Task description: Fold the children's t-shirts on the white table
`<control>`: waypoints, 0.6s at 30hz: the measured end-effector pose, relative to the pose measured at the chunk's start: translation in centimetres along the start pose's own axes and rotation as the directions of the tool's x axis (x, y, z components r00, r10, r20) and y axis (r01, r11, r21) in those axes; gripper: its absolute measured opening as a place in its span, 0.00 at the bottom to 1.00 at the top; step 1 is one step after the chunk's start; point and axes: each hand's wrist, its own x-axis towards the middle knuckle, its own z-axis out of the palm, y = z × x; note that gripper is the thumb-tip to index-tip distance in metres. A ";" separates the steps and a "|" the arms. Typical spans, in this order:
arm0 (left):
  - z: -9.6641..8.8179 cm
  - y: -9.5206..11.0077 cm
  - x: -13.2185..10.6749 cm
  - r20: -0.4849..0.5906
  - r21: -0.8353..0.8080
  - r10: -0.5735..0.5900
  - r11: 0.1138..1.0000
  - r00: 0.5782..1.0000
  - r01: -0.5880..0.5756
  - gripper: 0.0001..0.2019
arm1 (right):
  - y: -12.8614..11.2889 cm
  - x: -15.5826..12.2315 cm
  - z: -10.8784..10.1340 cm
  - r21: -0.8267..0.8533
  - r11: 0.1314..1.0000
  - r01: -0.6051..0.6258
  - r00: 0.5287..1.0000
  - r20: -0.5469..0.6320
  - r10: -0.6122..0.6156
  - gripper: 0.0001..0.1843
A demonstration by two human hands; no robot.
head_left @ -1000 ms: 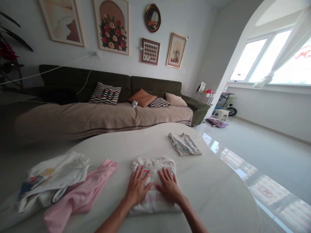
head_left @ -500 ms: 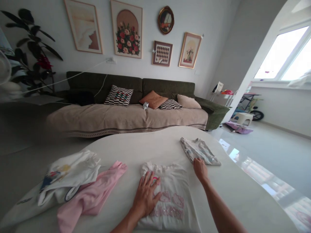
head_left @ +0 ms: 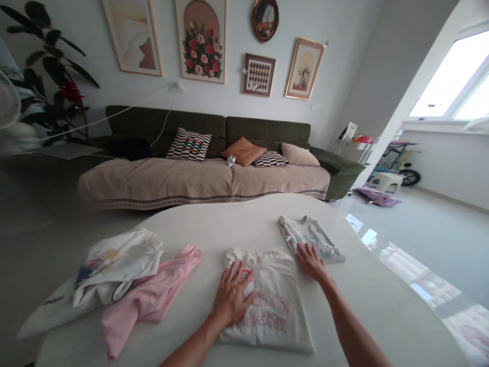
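A white shirt (head_left: 273, 285) with pink Hello Kitty lettering and a ruffled neckline lies folded in front of me. My left hand (head_left: 232, 295) rests flat on its left side, fingers spread. Farther to the right is a folded grey-white shirt (head_left: 315, 235) with a faint bluish print. The fingers of my right hand (head_left: 310, 261) lie stretched out on that shirt's near edge, and nothing is in their grasp.
On the left of the white table (head_left: 214, 219) lie a pink garment (head_left: 156, 295) and a rumpled white garment (head_left: 118, 260) with a coloured print, overlapping. Behind the table stands a green sofa (head_left: 267, 130) with a beige cover and several cushions.
My right hand has gone from closed fingers at the grey-white shirt's edge to flat, outstretched fingers on it. That shirt has shifted slightly and looks flatter. My left hand stays on the white shirt.
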 end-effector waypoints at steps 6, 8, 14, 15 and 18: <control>0.2 0.1 0.0 -0.032 0.018 -0.001 1.000 0.999 0.002 0.27 | -3.5 -8.3 0.5 0.007 0.998 -0.057 0.998 -0.022 0.058 0.25; 0.1 0.3 0.0 -0.042 0.023 -0.009 1.000 0.999 0.010 0.27 | -5.1 -11.1 1.1 -0.001 0.998 -0.056 0.998 -0.018 0.056 0.22; 0.2 0.5 -1.5 -0.053 0.025 -0.048 0.998 0.997 0.050 0.27 | -5.8 -11.0 0.2 -0.031 0.998 -0.048 0.996 -0.072 0.046 0.23; 0.3 0.4 -1.9 -0.056 0.023 -0.052 0.998 0.997 0.053 0.28 | -5.4 -10.2 -0.2 -0.038 0.999 -0.033 0.997 -0.067 0.030 0.23; 0.3 0.3 -3.5 -0.067 0.026 -0.061 0.998 0.996 0.063 0.27 | -3.9 -7.8 -1.0 -0.054 0.998 0.016 1.000 -0.010 -0.017 0.21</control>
